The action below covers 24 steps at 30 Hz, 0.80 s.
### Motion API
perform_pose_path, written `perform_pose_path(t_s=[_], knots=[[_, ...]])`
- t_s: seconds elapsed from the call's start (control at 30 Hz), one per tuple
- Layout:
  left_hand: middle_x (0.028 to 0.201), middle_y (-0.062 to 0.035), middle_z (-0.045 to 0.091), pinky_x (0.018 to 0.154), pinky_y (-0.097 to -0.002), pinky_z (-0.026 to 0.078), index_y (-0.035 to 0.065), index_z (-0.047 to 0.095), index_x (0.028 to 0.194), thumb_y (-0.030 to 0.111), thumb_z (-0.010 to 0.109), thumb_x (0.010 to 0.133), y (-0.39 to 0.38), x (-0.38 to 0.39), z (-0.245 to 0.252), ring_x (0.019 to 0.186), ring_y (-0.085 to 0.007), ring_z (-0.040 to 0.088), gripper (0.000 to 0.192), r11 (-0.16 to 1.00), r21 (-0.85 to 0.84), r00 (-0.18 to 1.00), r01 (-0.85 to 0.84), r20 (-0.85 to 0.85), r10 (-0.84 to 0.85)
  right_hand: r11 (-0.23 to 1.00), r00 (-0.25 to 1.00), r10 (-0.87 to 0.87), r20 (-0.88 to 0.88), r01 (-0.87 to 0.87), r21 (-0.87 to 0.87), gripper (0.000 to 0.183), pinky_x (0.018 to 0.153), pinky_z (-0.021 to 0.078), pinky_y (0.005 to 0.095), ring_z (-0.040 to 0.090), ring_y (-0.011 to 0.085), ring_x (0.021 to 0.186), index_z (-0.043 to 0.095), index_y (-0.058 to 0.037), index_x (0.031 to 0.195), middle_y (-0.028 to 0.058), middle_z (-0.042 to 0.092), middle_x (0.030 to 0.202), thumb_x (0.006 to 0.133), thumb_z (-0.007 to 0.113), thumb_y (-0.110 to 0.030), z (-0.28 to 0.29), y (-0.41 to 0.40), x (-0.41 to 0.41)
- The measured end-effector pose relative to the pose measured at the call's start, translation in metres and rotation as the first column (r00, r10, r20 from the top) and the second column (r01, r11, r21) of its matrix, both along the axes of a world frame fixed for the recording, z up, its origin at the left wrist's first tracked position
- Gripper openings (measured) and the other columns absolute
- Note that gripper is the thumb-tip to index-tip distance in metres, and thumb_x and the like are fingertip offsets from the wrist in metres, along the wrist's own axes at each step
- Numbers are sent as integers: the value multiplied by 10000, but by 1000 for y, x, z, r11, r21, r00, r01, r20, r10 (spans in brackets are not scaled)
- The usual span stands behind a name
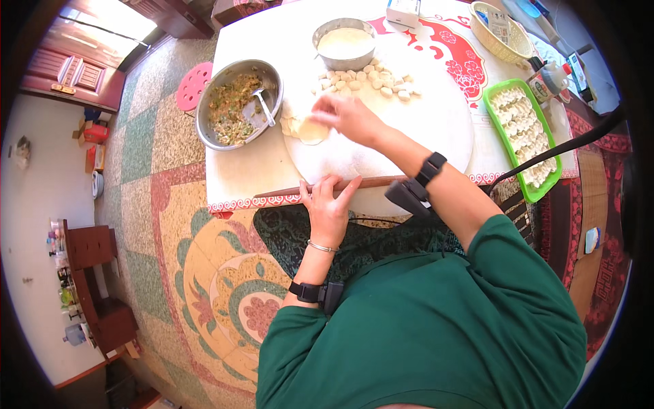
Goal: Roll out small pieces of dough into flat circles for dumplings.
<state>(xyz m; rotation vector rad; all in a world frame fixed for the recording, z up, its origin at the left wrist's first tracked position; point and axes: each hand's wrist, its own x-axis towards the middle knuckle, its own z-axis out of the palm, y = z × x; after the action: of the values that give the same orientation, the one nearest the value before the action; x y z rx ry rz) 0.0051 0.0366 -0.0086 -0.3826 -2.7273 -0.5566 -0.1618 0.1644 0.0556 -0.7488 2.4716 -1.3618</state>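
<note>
My left hand (327, 204) lies across a slim dark wooden rolling pin (375, 182) at the table's near edge, fingers over the wood. Farther in, my right hand (352, 120) hovers over or touches a small stack of flat round dough wrappers (311, 132). Its fingertips are blurred, so a grip on a wrapper cannot be made out. Beneath both is a round white board (434, 143) dusted with flour. Several small dough pieces (352, 79) lie beyond the right hand, against a round metal pan (350, 64) that holds pale flour.
Left of the board stands a metal bowl (249, 112) of chopped filling with a spoon (264, 107) in it. A green tray (554, 179) of shaped dumplings (523, 133) is at right, by a bottle (546, 82) and a woven basket (511, 46). A black cable (567, 148) crosses the tray.
</note>
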Motion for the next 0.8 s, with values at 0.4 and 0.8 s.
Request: perform_pose_path(t_s=[0.4,0.8], knots=[[1082,-17,550,1068,-615,241,302,687,1164,76,623,823,2,-2,4,1090,-215,527,413,1000,19,1000,2,2,-2,927,852,-125,-508,283,247,252,870,500,396,575,305,1074,643,-99,1106,123,566,1115,869,558,-90,-55,41,-44],[1094,-19,547,1067,-620,238,290,687,1163,83,632,822,2,-3,4,1101,-217,524,403,1000,14,1000,7,15,-7,934,780,101,-618,140,330,249,907,479,371,594,268,1061,654,-48,1073,95,628,1136,847,630,-151,-59,60,-22]])
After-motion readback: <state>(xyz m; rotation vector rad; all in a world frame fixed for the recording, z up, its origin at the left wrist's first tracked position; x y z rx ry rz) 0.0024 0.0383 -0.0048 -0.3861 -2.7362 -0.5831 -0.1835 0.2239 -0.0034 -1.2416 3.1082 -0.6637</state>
